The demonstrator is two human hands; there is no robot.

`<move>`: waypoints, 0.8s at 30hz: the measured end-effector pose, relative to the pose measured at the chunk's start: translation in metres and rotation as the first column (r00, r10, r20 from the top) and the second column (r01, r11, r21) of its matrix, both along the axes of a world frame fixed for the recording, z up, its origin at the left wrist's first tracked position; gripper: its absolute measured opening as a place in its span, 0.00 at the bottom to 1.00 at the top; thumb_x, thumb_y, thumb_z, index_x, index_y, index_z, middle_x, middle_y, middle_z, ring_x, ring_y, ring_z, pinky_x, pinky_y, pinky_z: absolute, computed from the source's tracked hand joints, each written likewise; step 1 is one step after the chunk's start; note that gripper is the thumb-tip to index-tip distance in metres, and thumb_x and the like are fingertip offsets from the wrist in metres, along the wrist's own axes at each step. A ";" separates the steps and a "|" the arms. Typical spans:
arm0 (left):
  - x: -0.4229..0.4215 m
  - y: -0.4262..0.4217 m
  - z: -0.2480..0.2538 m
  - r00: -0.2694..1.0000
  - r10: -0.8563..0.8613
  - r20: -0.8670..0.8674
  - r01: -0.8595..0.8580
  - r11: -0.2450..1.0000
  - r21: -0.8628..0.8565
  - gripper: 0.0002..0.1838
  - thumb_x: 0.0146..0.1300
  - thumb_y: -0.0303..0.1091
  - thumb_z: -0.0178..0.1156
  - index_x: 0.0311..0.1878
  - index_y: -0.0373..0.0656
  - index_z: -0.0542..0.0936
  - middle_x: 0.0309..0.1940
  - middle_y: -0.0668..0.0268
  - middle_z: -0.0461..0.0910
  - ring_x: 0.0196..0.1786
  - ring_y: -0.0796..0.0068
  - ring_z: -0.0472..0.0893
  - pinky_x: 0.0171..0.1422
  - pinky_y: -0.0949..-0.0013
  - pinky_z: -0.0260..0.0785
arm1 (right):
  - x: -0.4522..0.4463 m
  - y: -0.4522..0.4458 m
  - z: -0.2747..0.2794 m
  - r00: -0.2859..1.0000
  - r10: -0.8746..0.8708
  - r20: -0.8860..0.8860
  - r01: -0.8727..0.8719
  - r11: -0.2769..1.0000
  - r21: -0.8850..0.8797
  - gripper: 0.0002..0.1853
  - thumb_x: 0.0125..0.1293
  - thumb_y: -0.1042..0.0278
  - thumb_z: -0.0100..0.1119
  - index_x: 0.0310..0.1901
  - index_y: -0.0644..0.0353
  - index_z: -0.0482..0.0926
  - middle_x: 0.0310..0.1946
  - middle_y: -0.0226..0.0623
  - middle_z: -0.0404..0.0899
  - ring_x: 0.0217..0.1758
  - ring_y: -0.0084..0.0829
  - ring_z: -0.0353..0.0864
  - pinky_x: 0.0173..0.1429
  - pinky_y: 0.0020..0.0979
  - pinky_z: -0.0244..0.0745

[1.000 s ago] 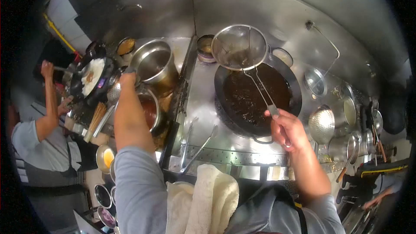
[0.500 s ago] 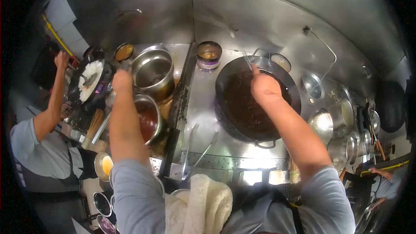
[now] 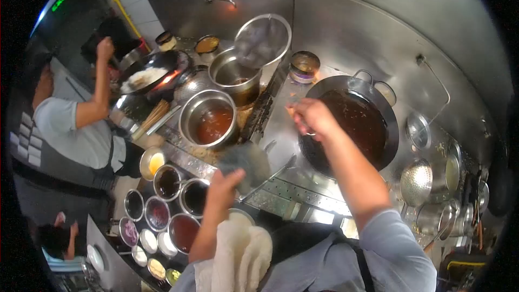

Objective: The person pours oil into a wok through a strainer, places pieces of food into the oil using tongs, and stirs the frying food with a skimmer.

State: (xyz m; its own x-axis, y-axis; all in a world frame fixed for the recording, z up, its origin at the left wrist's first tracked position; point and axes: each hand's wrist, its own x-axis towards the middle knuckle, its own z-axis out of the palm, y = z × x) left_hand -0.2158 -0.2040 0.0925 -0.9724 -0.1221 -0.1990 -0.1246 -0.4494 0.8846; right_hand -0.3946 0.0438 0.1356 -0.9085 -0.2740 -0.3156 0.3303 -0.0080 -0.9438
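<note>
Right hand (image 3: 312,118): gripping strainer (image 3: 263,40) by handle; best kept steady.
Left hand (image 3: 223,188): cannot tell whether gripping blurred grey shape (image 3: 252,167).
Wok (image 3: 392,136): best not knocked.

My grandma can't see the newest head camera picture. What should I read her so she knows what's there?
In a kitchen, a person's right hand holds up a round strainer near a black wok of dark liquid. The left hand is at a grey thing too blurred to name.
</note>
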 end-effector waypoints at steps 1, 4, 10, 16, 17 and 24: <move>0.023 0.005 -0.027 0.999 -0.053 0.002 0.053 0.999 -0.013 0.32 0.56 0.27 0.67 0.66 0.36 0.70 0.55 0.59 0.80 0.57 0.62 0.81 0.64 0.56 0.72 | -0.003 -0.013 -0.019 0.997 0.064 0.030 -0.060 0.992 -0.114 0.09 0.72 0.68 0.54 0.45 0.67 0.76 0.23 0.36 0.77 0.13 0.25 0.68 0.16 0.29 0.61; 0.083 0.037 -0.047 0.982 -0.167 0.083 0.160 0.983 0.088 0.28 0.63 0.28 0.65 0.65 0.34 0.72 0.56 0.61 0.80 0.58 0.69 0.78 0.67 0.64 0.67 | -0.015 -0.055 -0.074 0.983 0.119 0.141 -0.068 0.944 -0.323 0.13 0.73 0.64 0.54 0.44 0.68 0.77 0.22 0.35 0.76 0.17 0.26 0.73 0.17 0.29 0.64; 0.139 0.107 -0.084 0.908 -0.345 0.237 0.354 0.935 0.007 0.25 0.64 0.33 0.58 0.64 0.35 0.73 0.54 0.59 0.81 0.55 0.65 0.79 0.62 0.66 0.69 | 0.044 -0.038 -0.082 0.889 0.124 -0.441 0.133 0.852 0.507 0.26 0.72 0.52 0.56 0.61 0.67 0.72 0.50 0.49 0.82 0.52 0.43 0.85 0.56 0.40 0.78; 0.135 0.219 -0.151 0.726 -0.534 0.434 0.686 0.613 -0.393 0.29 0.64 0.41 0.63 0.64 0.35 0.74 0.54 0.54 0.81 0.56 0.65 0.80 0.61 0.64 0.70 | 0.249 0.140 -0.093 0.959 0.150 -0.242 -0.077 0.955 0.286 0.16 0.73 0.66 0.57 0.58 0.63 0.78 0.40 0.37 0.85 0.41 0.28 0.85 0.49 0.30 0.79; 0.136 0.240 -0.161 0.737 -0.535 0.413 0.673 0.525 -0.521 0.29 0.64 0.42 0.63 0.63 0.33 0.74 0.53 0.52 0.82 0.55 0.65 0.80 0.60 0.64 0.70 | 0.280 0.165 -0.099 0.987 0.091 -0.129 -0.062 0.975 0.214 0.17 0.72 0.65 0.56 0.58 0.61 0.79 0.37 0.37 0.86 0.38 0.26 0.85 0.46 0.30 0.78; 0.140 0.302 -0.180 0.909 -0.392 0.139 0.158 0.019 -0.987 0.27 0.58 0.39 0.69 0.56 0.33 0.75 0.55 0.42 0.74 0.61 0.42 0.72 0.65 0.51 0.66 | 0.408 0.312 -0.125 0.945 0.100 -0.310 0.115 0.789 0.604 0.14 0.70 0.69 0.57 0.54 0.64 0.79 0.40 0.44 0.84 0.43 0.40 0.85 0.50 0.36 0.80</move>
